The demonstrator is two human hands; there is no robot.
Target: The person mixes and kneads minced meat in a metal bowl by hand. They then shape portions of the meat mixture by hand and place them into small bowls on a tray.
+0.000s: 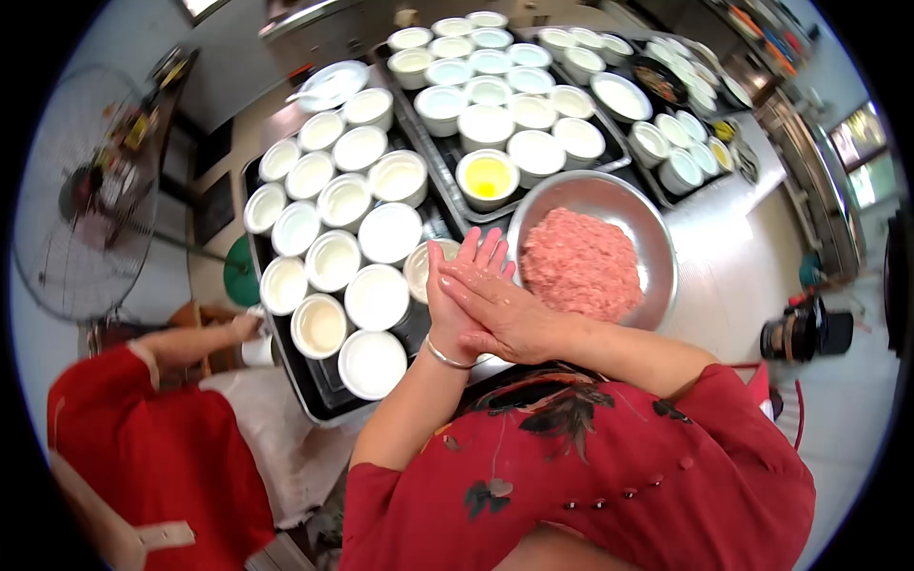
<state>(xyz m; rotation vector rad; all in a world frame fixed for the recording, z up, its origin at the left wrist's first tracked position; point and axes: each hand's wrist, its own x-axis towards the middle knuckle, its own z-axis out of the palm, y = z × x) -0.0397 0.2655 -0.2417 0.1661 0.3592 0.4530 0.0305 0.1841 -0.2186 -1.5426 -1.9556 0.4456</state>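
My left hand [446, 309], with a bracelet on its wrist, is held palm up, fingers stretched out and a little apart. My right hand [505, 309] lies flat across that palm, fingers extended, and its skin looks wet. Whether anything is between the palms is hidden. Just right of my hands stands a steel bowl [660, 271] with a large mound of pink minced meat [583, 262]. Behind the hands is a white cup [419, 271], partly covered by my left hand. A cup with yellow liquid [487, 177] stands beyond the bowl's left rim.
Several white cups fill the left black tray [328, 404] and the middle tray [619, 157]. More cups stand in a right tray [666, 198]. A white bowl [333, 86] sits at the back. A person in a red sleeve [105, 381] works at my left, beside a fan [90, 195].
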